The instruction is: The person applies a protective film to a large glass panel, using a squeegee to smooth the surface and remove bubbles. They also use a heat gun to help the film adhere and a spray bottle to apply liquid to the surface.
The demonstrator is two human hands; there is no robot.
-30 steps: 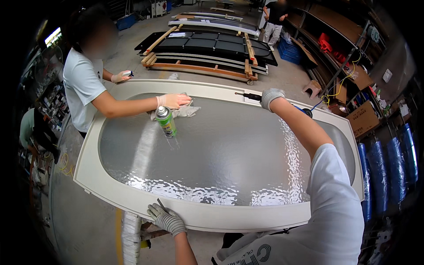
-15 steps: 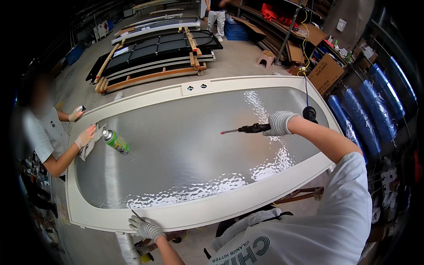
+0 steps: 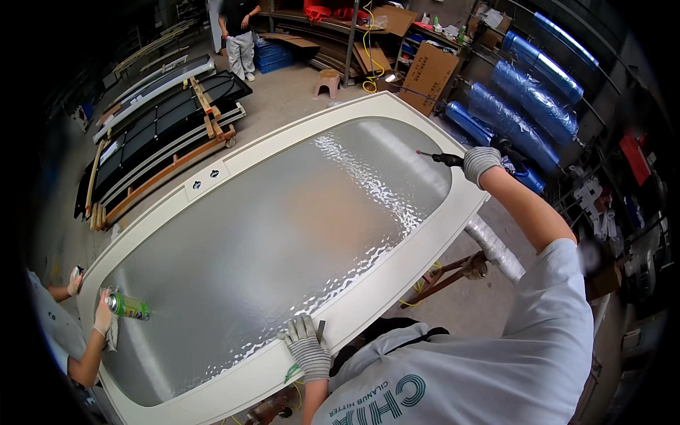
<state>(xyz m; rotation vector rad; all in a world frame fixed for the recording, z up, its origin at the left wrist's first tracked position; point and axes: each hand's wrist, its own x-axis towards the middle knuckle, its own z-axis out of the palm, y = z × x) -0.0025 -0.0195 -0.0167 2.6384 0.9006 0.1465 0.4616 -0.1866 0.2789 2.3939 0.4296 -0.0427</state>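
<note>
My right hand (image 3: 482,164), in a striped grey glove, is closed round a black air blow gun (image 3: 448,159) with a thin metal nozzle and red tip. It is held over the right end of a large white-framed panel (image 3: 397,297) with rippled, translucent glass (image 3: 276,227). My left hand (image 3: 308,348), gloved alike, rests on the panel's near frame, fingers pointing toward the glass. A thin dark strip (image 3: 321,331) sticks up by its thumb, its lower part hidden by the hand; its exact kind is unclear. Something small and green (image 3: 292,372) shows beside that hand.
At the panel's left end, a co-worker's gloved hand (image 3: 103,315) is at a green spray can (image 3: 129,307). Blue film rolls (image 3: 524,117) stand at the right. Black panels (image 3: 163,120) lie on a wooden rack at far left. A stool (image 3: 327,83) stands beyond the panel.
The view has swung to the right. My right hand has carried the blow gun toward the panel's right end. My left hand has moved right along the near frame with the dark strip.
</note>
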